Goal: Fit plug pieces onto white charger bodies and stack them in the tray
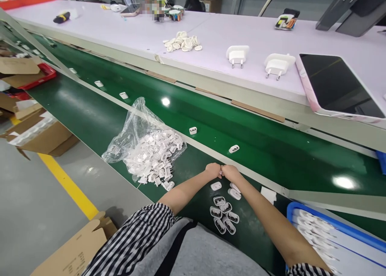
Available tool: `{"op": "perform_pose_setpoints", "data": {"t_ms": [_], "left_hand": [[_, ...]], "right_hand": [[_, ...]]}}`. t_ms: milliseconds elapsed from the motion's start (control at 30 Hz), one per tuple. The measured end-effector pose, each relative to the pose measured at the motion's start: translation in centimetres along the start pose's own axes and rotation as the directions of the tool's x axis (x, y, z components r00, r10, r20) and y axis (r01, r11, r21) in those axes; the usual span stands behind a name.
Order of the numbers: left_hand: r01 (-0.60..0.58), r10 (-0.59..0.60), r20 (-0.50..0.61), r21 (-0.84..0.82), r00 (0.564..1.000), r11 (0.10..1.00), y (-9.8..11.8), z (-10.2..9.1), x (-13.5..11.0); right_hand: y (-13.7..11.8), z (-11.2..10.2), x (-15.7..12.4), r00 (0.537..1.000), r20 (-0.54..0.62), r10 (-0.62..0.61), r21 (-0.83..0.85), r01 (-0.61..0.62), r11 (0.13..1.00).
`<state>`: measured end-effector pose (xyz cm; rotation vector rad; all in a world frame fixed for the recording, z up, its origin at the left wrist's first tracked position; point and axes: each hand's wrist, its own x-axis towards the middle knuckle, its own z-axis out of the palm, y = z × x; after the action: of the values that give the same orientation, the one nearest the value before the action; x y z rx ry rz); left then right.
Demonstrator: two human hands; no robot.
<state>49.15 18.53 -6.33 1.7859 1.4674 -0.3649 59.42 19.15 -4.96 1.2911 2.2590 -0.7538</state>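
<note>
My left hand (213,170) and my right hand (230,172) are both closed and pressed together over the green conveyor belt (90,115), next to the grey divider rail. What they pinch between them is hidden. Just below the hands lie several small white charger shells (224,211) in a loose cluster. To the left, a clear plastic bag (141,143) spills a heap of small white plug parts (155,157). Single white shells (234,149) ride along the belt beyond the rail.
A blue tray (331,227) with white parts sits at the lower right. On the pale table behind the belt lie two white plug adapters (238,55), a pile of finger cots (182,42) and a dark tablet (337,85). Cardboard boxes (39,131) stand on the floor at left.
</note>
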Motion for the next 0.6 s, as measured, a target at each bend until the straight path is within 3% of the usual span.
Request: {"op": "perform_pose_setpoints", "data": {"t_ms": [100,267,367,600], "left_hand": [[-0.032,0.031,-0.04,-0.037,0.999,0.999,-0.9,0.8,-0.6],[-0.034,-0.002,-0.214,-0.165,0.977,0.986,-2.0,2.9,-1.1],[-0.032,-0.006,-0.225,-0.165,0.974,0.986,-2.1,3.2,-0.6],[-0.089,0.04,-0.252,-0.186,0.967,0.979,-1.9,3.0,-0.5]], "right_hand": [[0.3,0.5,-0.1,1.0,-0.019,0.017,0.017,-0.017,1.0],[0.9,1.5,-0.7,0.996,-0.077,0.04,0.091,-0.033,0.995],[1.1,2.0,-0.7,0.988,-0.137,0.071,0.13,-0.053,0.99],[1.0,2.6,-0.5,0.991,-0.134,0.03,0.02,-0.028,0.999]]}}
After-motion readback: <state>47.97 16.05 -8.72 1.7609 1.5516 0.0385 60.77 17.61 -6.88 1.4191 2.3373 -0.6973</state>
